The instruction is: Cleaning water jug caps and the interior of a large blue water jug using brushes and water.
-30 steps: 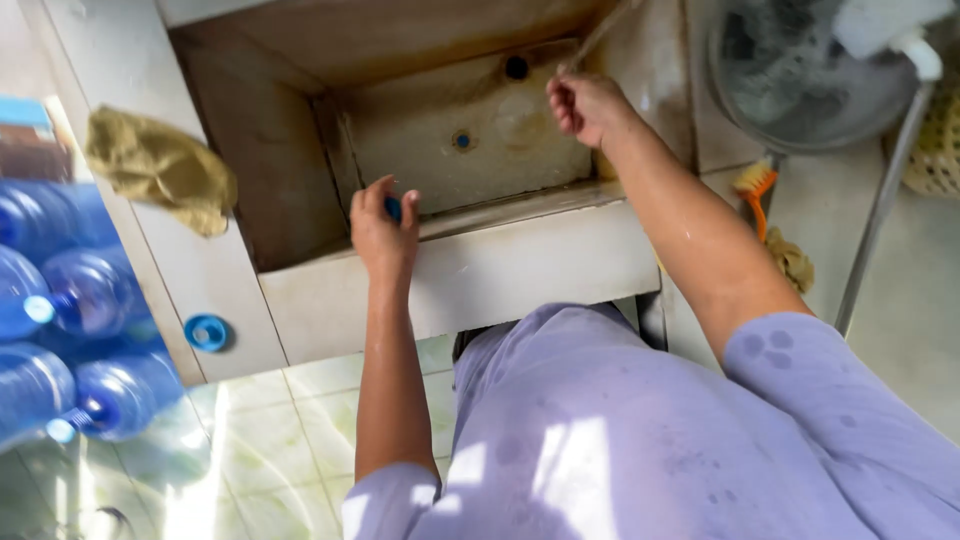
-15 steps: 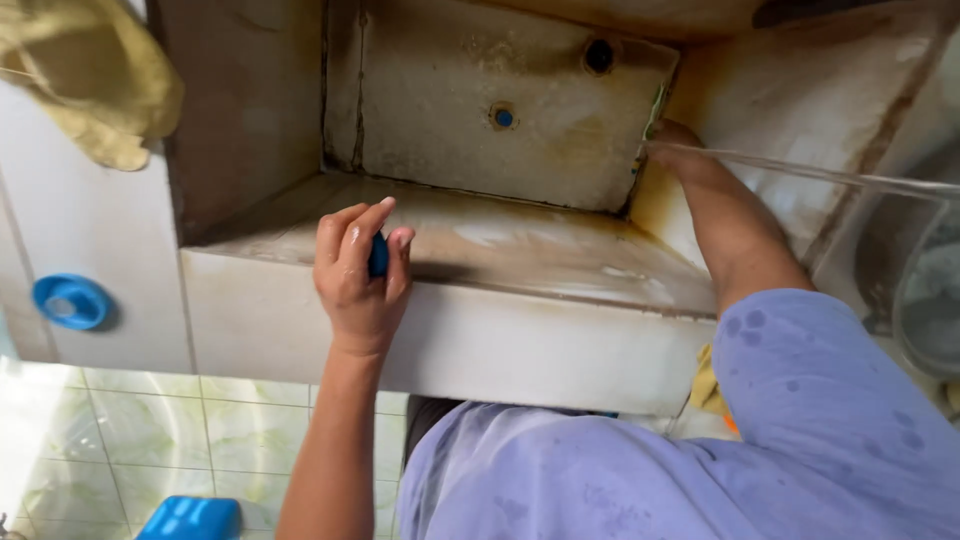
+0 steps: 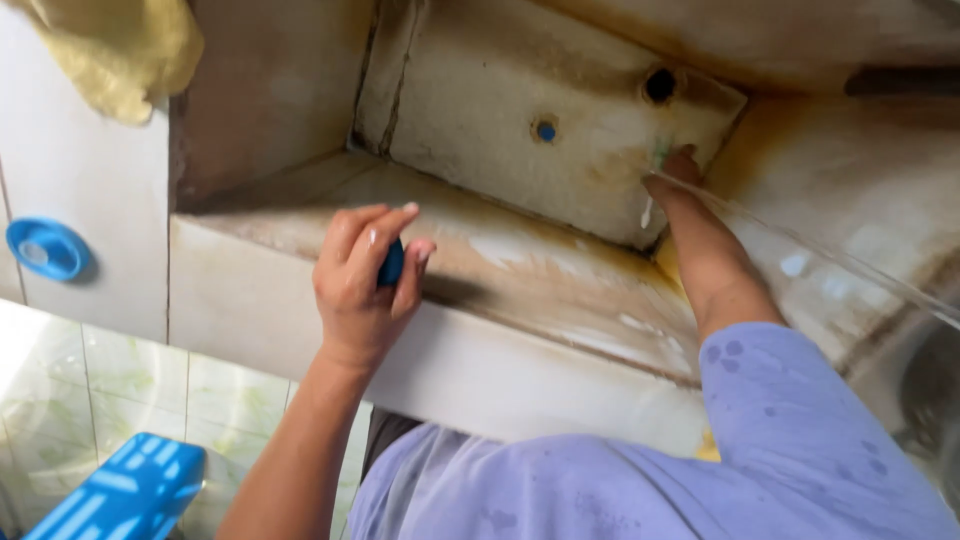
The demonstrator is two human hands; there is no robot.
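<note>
Here 2 hands: left hand (image 3: pixel 362 290) grips 1 blue object (image 3: pixel 392 264); right hand (image 3: pixel 676 172) scrubs basin (image 3: pixel 560 270).

Two hands: left hand (image 3: pixel 362 285), right hand (image 3: pixel 675 175). One stained sink (image 3: pixel 560 300), one yellow cloth (image 3: pixel 125 50), one blue ring (image 3: pixel 45 248), one blue stool (image 3: pixel 125 495), one clear hose (image 3: pixel 830 260).

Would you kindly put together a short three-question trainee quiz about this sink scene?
1. True or false: the left hand holds a small blue object at the sink's front rim.
2. Where is the right hand? A) on the floor B) deep in the basin's far corner C) on the yellow cloth
3. What colour is the round cap on the left wall?

Key: 1 true; 2 B; 3 blue.
</note>
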